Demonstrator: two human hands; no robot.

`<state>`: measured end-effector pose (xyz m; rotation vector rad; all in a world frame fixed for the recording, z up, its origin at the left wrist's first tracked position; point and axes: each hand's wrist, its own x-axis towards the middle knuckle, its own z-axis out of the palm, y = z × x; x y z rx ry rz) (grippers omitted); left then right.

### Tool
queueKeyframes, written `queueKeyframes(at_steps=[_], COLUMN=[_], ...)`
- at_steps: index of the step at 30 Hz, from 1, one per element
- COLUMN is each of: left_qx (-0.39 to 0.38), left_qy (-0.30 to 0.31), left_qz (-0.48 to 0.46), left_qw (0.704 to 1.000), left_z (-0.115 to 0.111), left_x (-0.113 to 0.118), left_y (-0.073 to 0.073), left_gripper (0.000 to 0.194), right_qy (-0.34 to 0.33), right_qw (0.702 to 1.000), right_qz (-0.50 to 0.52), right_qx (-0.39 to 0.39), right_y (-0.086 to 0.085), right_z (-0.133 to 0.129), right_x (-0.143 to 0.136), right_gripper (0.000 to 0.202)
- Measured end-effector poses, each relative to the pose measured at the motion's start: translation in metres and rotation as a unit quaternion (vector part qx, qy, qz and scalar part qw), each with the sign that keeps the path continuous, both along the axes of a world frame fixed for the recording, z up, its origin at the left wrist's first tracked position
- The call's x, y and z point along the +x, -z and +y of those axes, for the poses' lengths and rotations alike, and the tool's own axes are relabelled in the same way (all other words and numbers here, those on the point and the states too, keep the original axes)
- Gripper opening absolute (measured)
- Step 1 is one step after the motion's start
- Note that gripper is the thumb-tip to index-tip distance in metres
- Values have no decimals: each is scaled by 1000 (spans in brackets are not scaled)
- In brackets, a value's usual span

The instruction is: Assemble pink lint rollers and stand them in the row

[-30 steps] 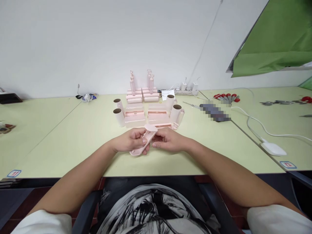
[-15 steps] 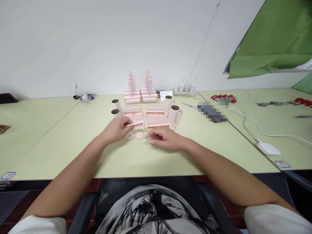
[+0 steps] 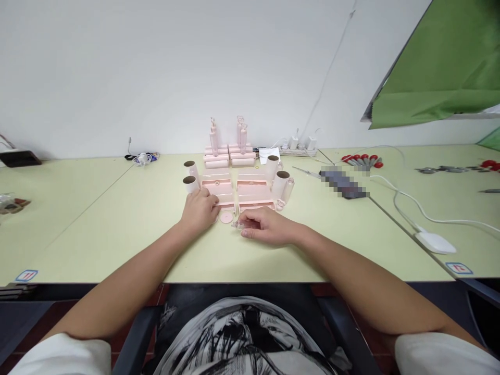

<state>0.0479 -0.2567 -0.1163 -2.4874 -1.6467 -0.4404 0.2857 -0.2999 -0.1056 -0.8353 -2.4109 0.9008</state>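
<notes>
With twelve o'clock straight ahead from between the hands, the left hand (image 3: 200, 211) is at nine o'clock, low over the counter (image 3: 117, 229), its fingers bent at the left end of the near-left pink tray (image 3: 225, 208); whether they grip it is hidden, so I cannot tell; the right hand (image 3: 271, 225), at three o'clock, has its fingers curled narrow around a small clear piece (image 3: 237, 225), whose end sticks out toward nine o'clock; a flat pink disc (image 3: 226, 217) lies between the hands.

The near-right pink tray (image 3: 257, 207) lies just beyond the right hand, at one o'clock; two rear pink trays (image 3: 252, 183) lie farther out toward twelve; white tubes (image 3: 280, 186) with brown insides stand upright on both sides of the trays, toward ten and two; a clear bottle (image 3: 289, 191) stands beside the right-hand ones; at twelve, by the wall, slim pink bottles (image 3: 242, 139) stand among pink boxes (image 3: 242, 159); a power strip (image 3: 299, 152) sits at one, red-ended tools (image 3: 363, 159) at two, and a white charger (image 3: 435, 242) well apart at three.
</notes>
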Motion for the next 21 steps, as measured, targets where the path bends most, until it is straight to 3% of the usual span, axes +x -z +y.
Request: queueKeyframes(at_steps=[4, 7, 12, 16, 21], left_qx=[-7, 13, 80, 76, 67], left_qy=[19, 40, 59, 51, 44], left_qz=[-4, 7, 17, 33, 33], left_qw=[1000, 999, 995, 995, 996], left_z=[-7, -16, -17, -8, -4], left_x=[-2, 0, 7, 8, 6], left_y=[-4, -5, 9, 21, 22], left_gripper=[35, 50, 65, 70, 71], right_qy=[1, 0, -3, 2, -1], right_qw=[1000, 1000, 1000, 1000, 1000], right_qz=[-6, -4, 3, 6, 11], right_qx=[0, 1, 6, 17, 16], right_y=[1, 3, 3, 3, 2], right_z=[0, 1, 2, 2, 1], right_x=[0, 1, 0, 0, 0], right_gripper=[20, 20, 18, 18, 17])
